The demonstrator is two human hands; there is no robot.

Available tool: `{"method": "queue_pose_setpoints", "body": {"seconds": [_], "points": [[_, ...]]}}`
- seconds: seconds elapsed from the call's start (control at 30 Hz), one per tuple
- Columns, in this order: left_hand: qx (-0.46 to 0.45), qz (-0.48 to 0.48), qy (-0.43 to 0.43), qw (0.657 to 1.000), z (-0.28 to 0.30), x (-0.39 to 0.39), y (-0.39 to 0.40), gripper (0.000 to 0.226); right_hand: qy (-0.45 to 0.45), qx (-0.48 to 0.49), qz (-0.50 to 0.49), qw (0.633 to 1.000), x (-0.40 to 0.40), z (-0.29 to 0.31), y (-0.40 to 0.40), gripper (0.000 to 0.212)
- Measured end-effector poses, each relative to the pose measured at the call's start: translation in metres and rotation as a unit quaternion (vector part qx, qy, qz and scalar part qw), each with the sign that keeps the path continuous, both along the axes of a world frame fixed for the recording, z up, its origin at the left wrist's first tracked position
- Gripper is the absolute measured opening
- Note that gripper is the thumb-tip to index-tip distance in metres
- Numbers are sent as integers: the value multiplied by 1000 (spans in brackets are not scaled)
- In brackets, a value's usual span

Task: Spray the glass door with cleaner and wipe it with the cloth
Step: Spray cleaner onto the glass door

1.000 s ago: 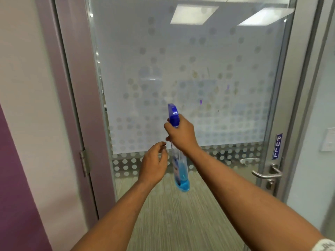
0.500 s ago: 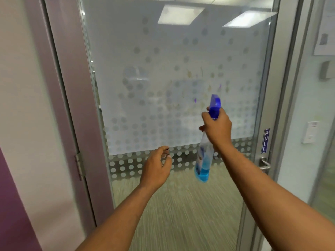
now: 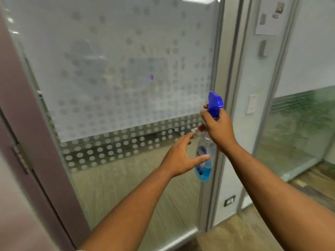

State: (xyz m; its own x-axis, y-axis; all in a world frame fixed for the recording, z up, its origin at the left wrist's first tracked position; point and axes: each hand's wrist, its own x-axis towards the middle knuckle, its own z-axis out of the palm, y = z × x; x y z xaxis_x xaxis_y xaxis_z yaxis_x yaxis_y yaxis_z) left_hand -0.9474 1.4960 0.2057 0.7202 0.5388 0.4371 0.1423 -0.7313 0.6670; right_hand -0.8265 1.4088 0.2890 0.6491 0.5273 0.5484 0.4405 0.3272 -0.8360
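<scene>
**Spray bottle up at the door's edge, no cloth in sight**

While we hold the spray bottle (image 3: 205, 156) up by its neck, the right hand (image 3: 218, 129) is curled round it just under the blue trigger head (image 3: 215, 102), one fingertip showing at the front by the trigger. The bottle hangs roughly upright, blue liquid filling only its lower part. Our left hand (image 3: 181, 156) is spread and relaxed, thumb out toward the bottle's label, just beside it; whether the thumb touches the plastic we cannot tell.

We are near the right edge of the glass door (image 3: 117, 73), whose frosted, dotted band carries faint smudges and a small purple mark (image 3: 152, 77) further left. The nozzle sits close to the metal frame (image 3: 222, 69).

What could go wrong, in our judgement: a squeeze from here may wet the frame or the neighbouring panel rather than the marked glass, since the head sits so far right. With so little liquid, tilting the bottle could starve the pickup tube and give a sputter. No cloth shows anywhere, so cleaner may run down before we can wipe.
</scene>
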Motion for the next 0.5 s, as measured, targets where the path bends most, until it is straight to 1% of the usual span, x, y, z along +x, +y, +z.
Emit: {"method": "queue_pose_setpoints", "body": {"seconds": [0.1,0.2,0.27,0.3,0.37,0.43,0.5], "points": [[-16,-33,8,999,-4,35,-32,109,1,-5,-11,1000,24,-3,-37,29],[-51,-73,0,996,-10,62,-67,106,-10,-8,-16,1000,44,-6,-71,27],[-73,-90,1,993,-17,80,-93,105,-19,-7,-21,1000,54,-8,-96,21],[-84,-96,8,992,-21,87,-104,106,-18,-3,-22,1000,59,-10,-106,17],[-91,-102,31,990,-29,103,-129,111,-7,3,-25,1000,72,-13,-130,15],[-82,-102,48,990,-33,118,-155,112,0,7,-32,999,85,-18,-154,21],[-79,-108,58,989,-35,132,-178,106,6,9,-37,999,96,-24,-178,32]]}}
